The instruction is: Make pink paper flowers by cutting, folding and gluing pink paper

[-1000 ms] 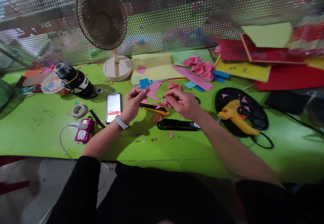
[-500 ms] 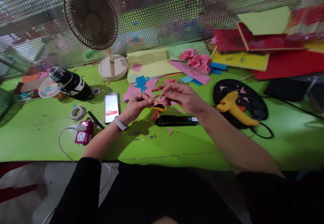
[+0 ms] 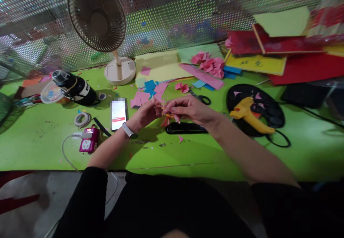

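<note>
My left hand (image 3: 148, 113) and my right hand (image 3: 185, 109) meet above the middle of the green table (image 3: 118, 155). Both have their fingers closed in a pinch, fingertip to fingertip. What they hold is small and mostly hidden; I cannot make it out. Just beneath them lie an orange-yellow tool, partly covered, and pink paper scraps (image 3: 165, 122). A black stapler-like tool (image 3: 182, 128) rests below my right hand. Beyond the hands are a folded pink paper flower (image 3: 182, 87) and black-handled scissors (image 3: 204, 99), their blades partly hidden.
A fan (image 3: 119, 71), a black bottle (image 3: 77, 89), a phone (image 3: 118, 114), a tape roll (image 3: 82, 119) and a purple power adapter (image 3: 89, 140) stand left. Right are a yellow glue gun (image 3: 249, 116) on a black tray (image 3: 276, 112) and red card (image 3: 306, 67). Pink flowers (image 3: 211, 66) lie behind.
My hands have come closer together, and the right has moved left and down. The pink flower and the scissors beyond them are now uncovered.
</note>
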A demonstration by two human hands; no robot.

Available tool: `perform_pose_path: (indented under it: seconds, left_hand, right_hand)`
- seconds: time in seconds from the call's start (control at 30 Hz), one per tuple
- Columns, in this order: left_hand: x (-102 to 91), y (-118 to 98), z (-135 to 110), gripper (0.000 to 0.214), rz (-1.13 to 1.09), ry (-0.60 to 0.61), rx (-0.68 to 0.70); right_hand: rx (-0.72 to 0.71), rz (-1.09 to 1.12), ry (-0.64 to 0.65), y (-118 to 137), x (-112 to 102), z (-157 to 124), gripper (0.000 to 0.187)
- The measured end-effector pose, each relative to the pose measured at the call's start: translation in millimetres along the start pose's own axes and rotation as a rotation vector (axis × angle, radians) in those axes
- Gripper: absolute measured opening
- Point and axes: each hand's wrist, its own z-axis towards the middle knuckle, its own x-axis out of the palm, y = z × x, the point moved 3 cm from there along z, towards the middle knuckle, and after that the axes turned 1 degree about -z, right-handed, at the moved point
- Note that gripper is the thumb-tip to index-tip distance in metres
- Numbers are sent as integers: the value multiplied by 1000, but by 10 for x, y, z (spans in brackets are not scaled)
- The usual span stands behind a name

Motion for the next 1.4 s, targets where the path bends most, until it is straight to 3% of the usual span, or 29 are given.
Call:
perform_pose_path:
  seconds: [0.1, 0.17, 0.37, 0.87, 1.13, 1.4]
  left_hand:
    - [-18, 8, 14, 43, -49, -131, 69]
    - [19, 26, -2, 36, -7, -153, 103]
    - [194, 84, -100, 29, 191, -98, 210]
    - [157, 31, -85, 30, 302, -177, 346]
    - [101, -177, -108, 30, 368, -249, 444]
    - [105, -182, -104, 28, 405, -189, 461]
  right_hand:
    - [-69, 40, -263, -63, -38, 37, 23]
    - [-98, 63, -406, -104, -57, 61, 23]
    - [-99, 140, -564, -174, -45, 97, 27]
    - [-153, 23, -618, -213, -74, 80, 23]
    - [-365, -513, -583, -16, -53, -22, 24]
    - [-321, -610, -510, -26, 4, -29, 29]
